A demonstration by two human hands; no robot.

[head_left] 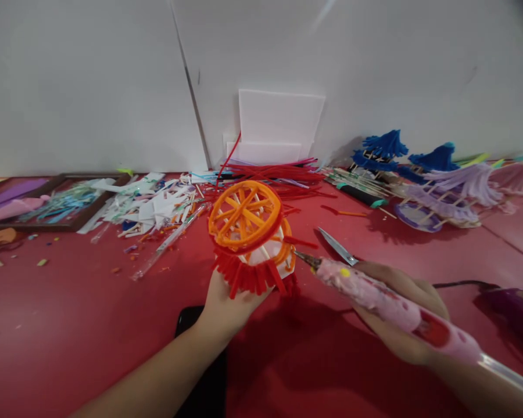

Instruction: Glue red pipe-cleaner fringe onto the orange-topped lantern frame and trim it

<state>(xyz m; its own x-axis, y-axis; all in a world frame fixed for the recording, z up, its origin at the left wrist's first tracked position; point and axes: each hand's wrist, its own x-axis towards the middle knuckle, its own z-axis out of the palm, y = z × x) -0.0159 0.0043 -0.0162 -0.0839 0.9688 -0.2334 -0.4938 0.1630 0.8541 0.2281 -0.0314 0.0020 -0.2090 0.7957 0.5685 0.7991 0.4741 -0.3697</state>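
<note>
My left hand (233,302) is closed around the underside of a small orange and red pipe-cleaner model (246,215). A spoked orange wheel tops it, a red fringe (248,276) hangs below, and pale sticks show between. Its fingers are mostly hidden behind the fringe. In my right hand (401,290) is a pink hot glue gun (375,296), with a clear glue stick (509,374) poking out of its back end. The dark nozzle (307,259) points left, right beside the model's lower orange ring; whether they touch, I cannot tell. Scissors (337,247) lie just beyond the glue gun.
Red pipe cleaners (270,177) lie at the back before white sheets (281,119). Scraps (161,203) and a brown frame (85,217) are left. Blue (381,151) and lilac fringed models (453,191) stand right. A black phone-like object (207,371) lies under my left arm.
</note>
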